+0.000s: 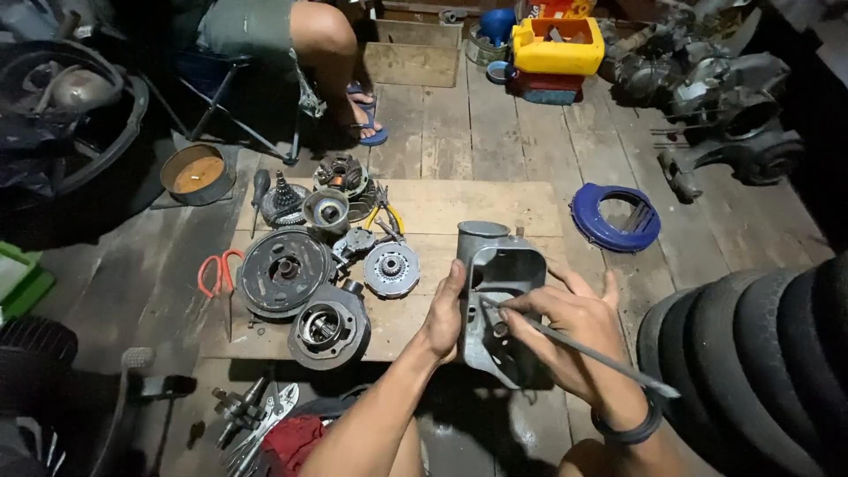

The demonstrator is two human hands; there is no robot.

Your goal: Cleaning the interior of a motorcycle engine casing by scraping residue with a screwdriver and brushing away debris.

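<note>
A grey metal engine cover (499, 265) stands on edge on the wooden board (459, 205). My left hand (444, 311) grips its left side and steadies it. My right hand (565, 331) holds a thin metal rod (601, 358), whose tip points into the cover's opening. The rod's other end sticks out to the lower right past my wrist, which wears a dark band.
Several round engine parts (291, 269) lie on the board's left half, with yellow-handled pliers (386, 212) and red scissors (218, 269). A blue fan cover (616, 217) lies right; stacked tyres (760, 353) lower right. Another person's sandalled feet (365, 115) rest behind.
</note>
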